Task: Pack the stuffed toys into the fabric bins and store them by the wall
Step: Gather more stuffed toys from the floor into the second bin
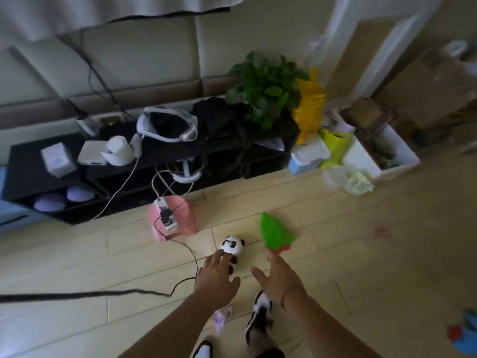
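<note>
both arms are out over the wooden floor (361, 254) and we're going for the toys. our left hand (215, 276) is spread, fingers straight, its fingertips (224, 255) on or just over the panda plush (231, 248), which lies on the floorboards close in front of our feet; we can't tell if there's contact. our right hand (280, 279) is open too, fingers fanned and holding nothing, its tips just short of the green leaf-shaped plush (275, 232) lying beside the panda, toward the cabinet side. a black cable (192, 257) snakes across the boards just left of the panda, running up to the pink stool (180, 223) that carries a power strip, so we'd keep the grab clear of it. both toys look small, light and squashy, nothing to break, so we'd judge a plain wrap round the panda's body and a pinch across the leaf's broad middle will do. no fabric bin shows yet.
</note>
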